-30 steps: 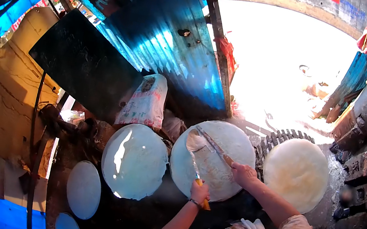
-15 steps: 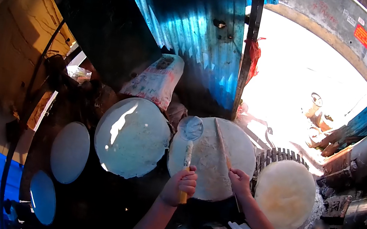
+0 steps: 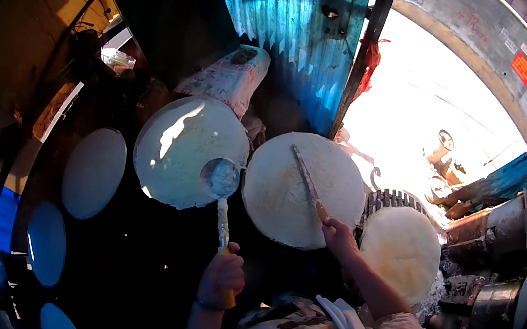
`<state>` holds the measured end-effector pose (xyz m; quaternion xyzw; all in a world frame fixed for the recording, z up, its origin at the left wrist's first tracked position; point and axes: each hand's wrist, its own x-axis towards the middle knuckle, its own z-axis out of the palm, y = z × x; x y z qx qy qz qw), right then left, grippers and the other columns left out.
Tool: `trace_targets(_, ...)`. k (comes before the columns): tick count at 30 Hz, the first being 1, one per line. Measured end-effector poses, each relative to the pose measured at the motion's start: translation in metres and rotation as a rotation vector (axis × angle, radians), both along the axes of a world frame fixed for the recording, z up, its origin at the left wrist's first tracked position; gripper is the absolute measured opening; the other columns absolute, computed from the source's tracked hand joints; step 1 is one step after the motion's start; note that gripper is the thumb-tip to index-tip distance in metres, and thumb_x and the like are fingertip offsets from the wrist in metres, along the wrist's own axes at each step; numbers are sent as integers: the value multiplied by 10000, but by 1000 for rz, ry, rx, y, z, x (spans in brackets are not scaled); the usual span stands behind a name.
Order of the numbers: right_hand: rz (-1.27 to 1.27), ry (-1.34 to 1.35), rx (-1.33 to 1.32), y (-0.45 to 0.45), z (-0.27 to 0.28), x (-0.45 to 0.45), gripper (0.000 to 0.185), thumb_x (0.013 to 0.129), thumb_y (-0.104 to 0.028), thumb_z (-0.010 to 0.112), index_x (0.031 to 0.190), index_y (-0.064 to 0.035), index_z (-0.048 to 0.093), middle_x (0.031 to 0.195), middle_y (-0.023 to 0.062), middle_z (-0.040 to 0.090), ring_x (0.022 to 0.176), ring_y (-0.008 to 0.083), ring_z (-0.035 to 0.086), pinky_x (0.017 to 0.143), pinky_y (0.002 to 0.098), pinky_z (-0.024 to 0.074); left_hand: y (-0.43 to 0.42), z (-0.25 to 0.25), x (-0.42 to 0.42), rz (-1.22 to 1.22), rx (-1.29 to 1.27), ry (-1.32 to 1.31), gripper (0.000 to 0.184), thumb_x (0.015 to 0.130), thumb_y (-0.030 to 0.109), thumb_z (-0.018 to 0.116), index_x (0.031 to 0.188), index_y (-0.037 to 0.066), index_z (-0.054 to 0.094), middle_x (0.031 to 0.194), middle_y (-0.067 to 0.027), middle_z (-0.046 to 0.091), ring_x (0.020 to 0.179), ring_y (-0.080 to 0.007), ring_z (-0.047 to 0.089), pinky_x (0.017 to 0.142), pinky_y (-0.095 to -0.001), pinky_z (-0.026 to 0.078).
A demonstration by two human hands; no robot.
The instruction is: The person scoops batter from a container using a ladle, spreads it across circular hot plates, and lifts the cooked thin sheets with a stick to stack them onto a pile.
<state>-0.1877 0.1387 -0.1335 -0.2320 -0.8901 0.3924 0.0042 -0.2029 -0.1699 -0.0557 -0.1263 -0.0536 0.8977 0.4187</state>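
My left hand (image 3: pixel 222 278) is closed round the yellow handle of a ladle (image 3: pixel 219 178). The ladle's round bowl is over the lower right edge of the left pale disc (image 3: pixel 180 136). In my right hand (image 3: pixel 337 237) is a long flat stick (image 3: pixel 307 179), which slants up and left across the middle pale disc (image 3: pixel 272 194). To the right of that hand lies a smaller, yellowish disc (image 3: pixel 399 252). Whether the stick touches the disc under it I cannot tell.
Round lids or plates (image 3: pixel 94 173) stand at the left. A printed sack (image 3: pixel 229 77) and a dark board (image 3: pixel 165 3) are behind the left disc. Blue corrugated metal (image 3: pixel 300 37) rises at the back. Metal pots (image 3: pixel 493 303) are at the right.
The ladle has moved left, from the middle disc to the left disc's edge. The stick still lies across the middle disc. The camera view has shifted, so the discs appear higher.
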Motion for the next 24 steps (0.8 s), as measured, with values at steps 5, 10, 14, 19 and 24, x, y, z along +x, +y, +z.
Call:
trace_targets(5,150,52,-153,-15,17,38,292,828,-171,602,1085,-32,604,838,118,666,764,184,644,682,299,499,-78,-5,75,242,-163,30,236,940,75,354,1141,92,475,575,20,375,394,-31,331,347,-165,293)
trace_targets(10,203,-273,-1004,-83,68,97,324,862,-183,583,1147,-29,568,759,85,635,593,122,573,520,247,467,-129,-20,157,513,-223,-7,233,943,82,349,1156,91,442,586,22,343,395,-16,309,356,-141,282)
trace_targets(14,171,-723,-827,-86,0,115,270,845,-167,598,1077,-28,599,683,72,605,472,134,519,406,257,425,-147,-39,209,706,-228,-45,230,945,82,350,1155,98,442,594,26,341,412,-14,320,366,-144,291)
trace_targets(19,95,-901,-383,-91,-25,89,197,871,-164,510,878,11,601,682,111,611,499,181,554,457,309,475,-157,-49,257,843,-239,-106,228,944,80,350,1149,98,448,598,27,341,416,-17,314,373,-141,293)
trace_targets(24,42,-912,-411,-73,-82,54,264,901,-194,429,987,33,532,689,127,594,536,201,569,487,315,489,-156,-52,277,954,-216,-177,213,918,55,389,1114,116,446,612,9,357,404,-20,285,351,-148,251)
